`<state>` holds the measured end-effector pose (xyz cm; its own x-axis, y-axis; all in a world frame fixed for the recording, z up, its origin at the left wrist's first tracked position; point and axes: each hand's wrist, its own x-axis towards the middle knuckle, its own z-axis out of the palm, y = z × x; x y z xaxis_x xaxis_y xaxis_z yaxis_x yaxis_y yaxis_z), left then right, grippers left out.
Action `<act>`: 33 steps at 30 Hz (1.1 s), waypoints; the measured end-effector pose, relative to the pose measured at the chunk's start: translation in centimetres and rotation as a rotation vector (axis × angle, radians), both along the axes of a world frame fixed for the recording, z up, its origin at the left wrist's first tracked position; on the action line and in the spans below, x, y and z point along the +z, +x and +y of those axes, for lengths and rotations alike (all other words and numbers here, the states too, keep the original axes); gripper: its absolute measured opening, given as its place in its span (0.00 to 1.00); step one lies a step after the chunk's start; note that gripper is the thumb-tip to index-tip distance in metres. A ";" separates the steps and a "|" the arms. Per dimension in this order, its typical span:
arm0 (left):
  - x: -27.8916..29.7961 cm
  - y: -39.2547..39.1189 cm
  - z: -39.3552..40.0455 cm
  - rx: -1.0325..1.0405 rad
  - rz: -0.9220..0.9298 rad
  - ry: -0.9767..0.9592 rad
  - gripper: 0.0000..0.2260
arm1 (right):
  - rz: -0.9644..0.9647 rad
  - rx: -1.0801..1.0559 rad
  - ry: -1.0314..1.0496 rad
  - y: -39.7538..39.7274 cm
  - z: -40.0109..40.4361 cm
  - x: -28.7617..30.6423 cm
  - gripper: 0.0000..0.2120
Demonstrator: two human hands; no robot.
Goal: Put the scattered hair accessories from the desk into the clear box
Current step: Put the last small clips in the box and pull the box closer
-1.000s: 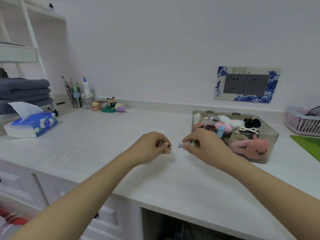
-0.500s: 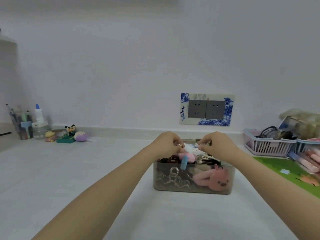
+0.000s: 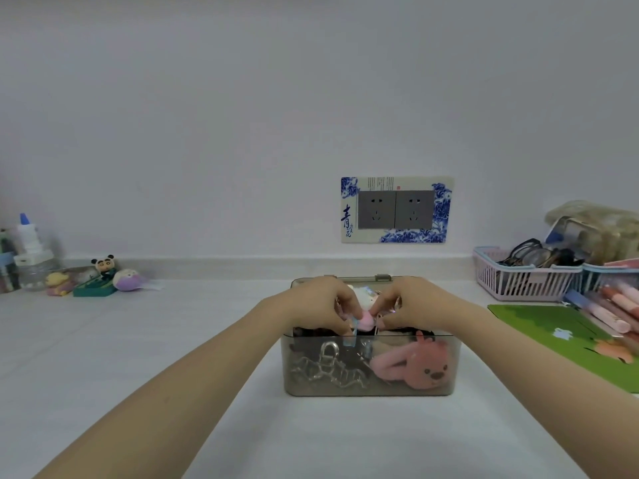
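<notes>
clear box (image 3: 368, 371) centred on the white desk (image 3: 138, 357), packed with hair accessories (image 3: 328, 369). over its open top, left hand (image 3: 318, 304) and right hand (image 3: 420, 302) close together, fingers curled; whether pinching anything, cannot tell. pink basket (image 3: 518, 281) far right.

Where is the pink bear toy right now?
The pink bear toy lies inside the clear box, in its front right part, below the right hand, beside silvery clips.
</notes>
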<state>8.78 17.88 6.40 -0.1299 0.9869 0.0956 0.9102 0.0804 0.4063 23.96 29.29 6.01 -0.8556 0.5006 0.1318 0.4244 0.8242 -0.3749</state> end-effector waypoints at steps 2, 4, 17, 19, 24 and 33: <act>0.0 -0.2 -0.1 -0.020 -0.004 0.004 0.09 | -0.004 0.010 -0.011 0.2 0.0 0.0 0.09; 0.1 -0.3 0.0 -0.033 0.024 0.000 0.10 | -0.004 0.015 -0.025 0.4 0.0 0.1 0.10; -0.1 -3.5 2.5 0.502 -0.096 0.289 0.12 | 0.187 -0.326 -0.154 -0.4 4.0 0.8 0.18; -0.5 -4.5 3.2 0.522 -0.143 0.204 0.15 | 0.199 -0.362 -0.253 -1.0 4.9 0.5 0.21; -1.2 -6.8 5.4 0.642 -0.409 0.206 0.20 | 0.296 -0.492 -0.495 -2.5 7.0 0.0 0.20; -2.9 -9.3 6.7 0.726 -0.825 0.240 0.11 | 0.501 -0.572 -0.835 -4.0 11.3 -3.1 0.16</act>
<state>-0.56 24.59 3.49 -0.7777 0.6192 -0.1082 0.1249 0.3210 0.9388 19.92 40.55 2.87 -0.4172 0.8939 -0.1641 0.3063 -0.0317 -0.9514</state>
